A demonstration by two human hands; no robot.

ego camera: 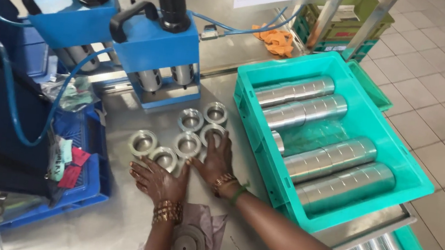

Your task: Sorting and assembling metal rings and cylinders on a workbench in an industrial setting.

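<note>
6 shiny steel rings (187,144), hollow-centred, perhaps flanged, under both hands (186,174)

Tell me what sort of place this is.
Probably a factory workbench: a green plastic crate holds rows of stacked machined metal rings, blue pneumatic fixtures stand on the steel table, and both hands rest on loose metal rings.

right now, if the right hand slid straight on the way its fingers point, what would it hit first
The right hand points up the table, its fingers already on a metal ring. Straight on, it would likely push that into the next ring, then the blue machine, though depth is hard to judge.
</note>
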